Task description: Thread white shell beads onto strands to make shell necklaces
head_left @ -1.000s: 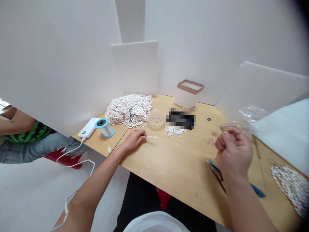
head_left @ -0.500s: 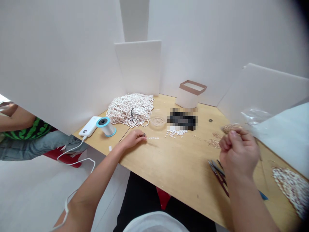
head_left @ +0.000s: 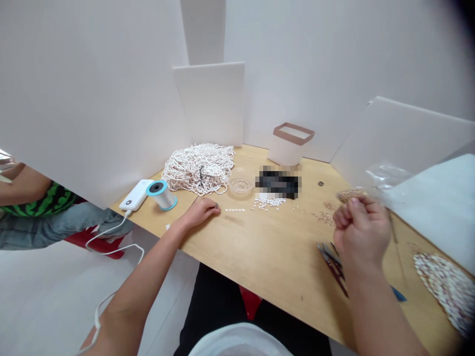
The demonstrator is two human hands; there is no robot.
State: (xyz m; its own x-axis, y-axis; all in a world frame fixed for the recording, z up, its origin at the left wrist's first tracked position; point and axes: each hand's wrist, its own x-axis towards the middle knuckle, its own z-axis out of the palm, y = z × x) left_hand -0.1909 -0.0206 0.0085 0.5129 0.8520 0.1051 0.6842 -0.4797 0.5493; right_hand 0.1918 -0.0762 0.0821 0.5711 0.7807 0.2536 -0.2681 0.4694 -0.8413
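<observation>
My left hand (head_left: pixel 204 211) rests by the table's near left edge, thumb and fingertips pinched together. Just off its fingertips runs a short row of small white beads (head_left: pixel 235 210) in a straight line, with a shadow below; the thread through them is too thin to see. Raised over the right side of the table, my right hand (head_left: pixel 361 230) is closed in a pinch, its contents too small to make out. Behind its fingers shows a clear bag of tan beads (head_left: pixel 348 195); whether the hand touches it I cannot tell. Dark-handled snips (head_left: pixel 336 269) lie beside my right wrist.
A heap of white bead strands (head_left: pixel 198 168), a thread spool (head_left: pixel 162 195), a white power bank (head_left: pixel 136 194) and a clear dish (head_left: pixel 240 187) stand left. Loose white beads (head_left: pixel 269 202) lie mid-table. A white box (head_left: pixel 285 148) stands behind; shell-like pieces (head_left: pixel 441 289) lie right.
The row of beads now sits slightly apart from my left fingertips, where before it met them. Both hands keep nearly the same place; the whole view has shifted a little.
</observation>
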